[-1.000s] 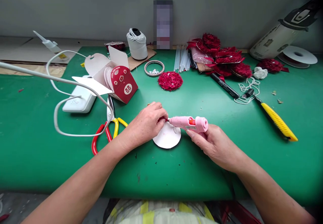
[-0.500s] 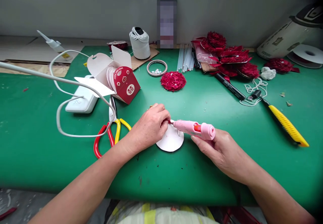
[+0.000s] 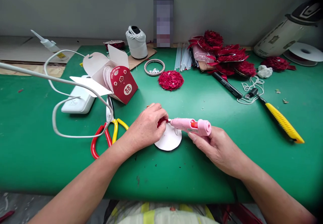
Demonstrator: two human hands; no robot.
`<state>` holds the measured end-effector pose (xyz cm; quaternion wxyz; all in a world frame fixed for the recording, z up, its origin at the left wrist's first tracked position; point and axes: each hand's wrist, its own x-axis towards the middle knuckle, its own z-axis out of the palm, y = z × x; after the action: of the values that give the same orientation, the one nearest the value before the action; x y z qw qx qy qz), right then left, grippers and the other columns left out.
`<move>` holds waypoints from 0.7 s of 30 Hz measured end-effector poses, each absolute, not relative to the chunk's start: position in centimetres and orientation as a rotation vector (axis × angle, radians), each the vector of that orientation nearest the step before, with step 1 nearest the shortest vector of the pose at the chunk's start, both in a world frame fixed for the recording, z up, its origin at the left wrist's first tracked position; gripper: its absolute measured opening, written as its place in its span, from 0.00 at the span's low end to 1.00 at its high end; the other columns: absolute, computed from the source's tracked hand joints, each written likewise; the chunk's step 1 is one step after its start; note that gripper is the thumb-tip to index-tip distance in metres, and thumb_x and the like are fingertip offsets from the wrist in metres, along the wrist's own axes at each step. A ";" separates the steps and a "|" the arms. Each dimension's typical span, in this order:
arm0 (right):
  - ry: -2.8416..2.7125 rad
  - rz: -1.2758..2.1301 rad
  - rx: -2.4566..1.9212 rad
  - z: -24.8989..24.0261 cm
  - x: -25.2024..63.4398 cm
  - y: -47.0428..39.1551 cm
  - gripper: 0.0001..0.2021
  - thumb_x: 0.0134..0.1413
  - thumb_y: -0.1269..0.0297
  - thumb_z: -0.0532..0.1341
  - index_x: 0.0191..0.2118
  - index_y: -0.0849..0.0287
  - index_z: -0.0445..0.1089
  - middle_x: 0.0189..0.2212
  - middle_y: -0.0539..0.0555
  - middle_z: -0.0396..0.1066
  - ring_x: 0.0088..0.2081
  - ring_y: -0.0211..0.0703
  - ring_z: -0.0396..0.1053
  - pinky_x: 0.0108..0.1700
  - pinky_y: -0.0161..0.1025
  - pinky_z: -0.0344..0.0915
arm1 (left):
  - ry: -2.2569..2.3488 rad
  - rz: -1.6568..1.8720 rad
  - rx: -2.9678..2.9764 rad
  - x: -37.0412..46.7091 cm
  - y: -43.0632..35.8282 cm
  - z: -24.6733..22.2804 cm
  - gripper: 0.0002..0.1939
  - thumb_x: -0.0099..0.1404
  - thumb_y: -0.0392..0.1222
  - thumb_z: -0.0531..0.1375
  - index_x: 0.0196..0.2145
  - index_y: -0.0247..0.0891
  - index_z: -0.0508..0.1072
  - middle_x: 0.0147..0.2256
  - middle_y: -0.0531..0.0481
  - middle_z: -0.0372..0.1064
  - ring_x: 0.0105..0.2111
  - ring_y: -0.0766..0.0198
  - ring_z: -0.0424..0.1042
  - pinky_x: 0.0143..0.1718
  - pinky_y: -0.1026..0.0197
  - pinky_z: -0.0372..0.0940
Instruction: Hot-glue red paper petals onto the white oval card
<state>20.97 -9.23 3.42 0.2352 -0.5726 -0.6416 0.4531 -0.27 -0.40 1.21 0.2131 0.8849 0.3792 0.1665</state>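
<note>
My right hand [image 3: 219,146] is wrapped round a pink glue gun [image 3: 188,125], whose nozzle points left. Pinched in the fingers of my left hand [image 3: 150,124] is a piece of red ribbon [image 3: 161,120], mostly hidden by those fingers. The nozzle tip is at the ribbon's edge; I cannot tell whether they touch. Just below both hands lies a white paper disc [image 3: 168,141] with faint thin marks on it, its upper left part covered by my left hand. A finished-looking red ribbon rosette [image 3: 171,80] lies flat beyond my hands.
Left stand red-and-yellow-handled scissors [image 3: 108,133], an open red box [image 3: 124,86] of paper discs, a white power bank [image 3: 78,104] and a looping cable [image 3: 54,116]. At right are a yellow cutter [image 3: 284,121], a black marker [image 3: 227,86] and piled red rosettes [image 3: 229,56]. Glue sticks [image 3: 182,57] lie behind.
More of the red ribbon shows between my left fingers, near the nozzle. Both hands keep nearly the same pose over the disc, while the whole view has shifted slightly.
</note>
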 end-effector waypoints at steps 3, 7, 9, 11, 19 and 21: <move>-1.756 1.229 -1.566 3.4 20.9 -9.1 0.18 0.67 0.56 0.52 0.57 0.53 0.69 0.24 0.48 0.63 0.21 0.36 0.54 0.24 0.34 0.55 | 1.041 0.471 2.465 -0.3 -0.4 1.2 0.08 0.61 0.29 0.54 0.34 0.36 0.72 0.33 0.46 0.66 0.36 0.59 0.65 0.39 0.57 0.62; -1.737 1.228 -1.579 3.2 21.0 -9.0 0.16 0.66 0.56 0.52 0.48 0.55 0.73 0.21 0.47 0.61 0.20 0.36 0.54 0.23 0.34 0.56 | 1.023 0.475 2.474 -0.5 -0.2 1.0 0.09 0.63 0.30 0.53 0.32 0.35 0.73 0.32 0.46 0.67 0.36 0.59 0.66 0.39 0.57 0.62; -1.717 1.241 -1.587 3.0 21.1 -9.0 0.16 0.66 0.55 0.52 0.41 0.57 0.74 0.19 0.47 0.60 0.19 0.36 0.54 0.22 0.34 0.55 | 1.018 0.471 2.476 -0.5 -0.1 1.0 0.09 0.64 0.29 0.53 0.32 0.35 0.73 0.32 0.47 0.67 0.35 0.60 0.66 0.39 0.58 0.62; -1.691 1.260 -1.587 2.8 21.2 -9.1 0.17 0.66 0.54 0.53 0.35 0.58 0.73 0.18 0.47 0.58 0.18 0.35 0.53 0.21 0.34 0.53 | 1.018 0.468 2.482 -0.5 0.0 1.0 0.09 0.64 0.30 0.53 0.32 0.35 0.73 0.32 0.47 0.67 0.35 0.60 0.66 0.39 0.58 0.62; -1.494 1.461 -1.554 2.1 21.9 -8.9 0.19 0.64 0.49 0.54 0.27 0.57 0.63 0.19 0.45 0.55 0.18 0.32 0.51 0.18 0.31 0.49 | 1.048 0.429 2.500 -0.5 -0.1 0.7 0.08 0.63 0.29 0.54 0.32 0.34 0.73 0.32 0.47 0.67 0.34 0.61 0.66 0.38 0.59 0.62; -1.471 1.494 -1.552 2.1 22.2 -8.8 0.19 0.64 0.48 0.54 0.28 0.58 0.64 0.19 0.45 0.56 0.18 0.31 0.52 0.18 0.31 0.49 | 1.053 0.427 2.503 -0.5 0.0 0.7 0.08 0.63 0.29 0.54 0.32 0.34 0.73 0.32 0.47 0.66 0.34 0.61 0.66 0.38 0.59 0.61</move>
<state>22.23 -8.80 2.10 0.2634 -0.5739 -0.5440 0.5525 -0.50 -0.05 0.72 0.1951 0.8931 0.3757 0.1523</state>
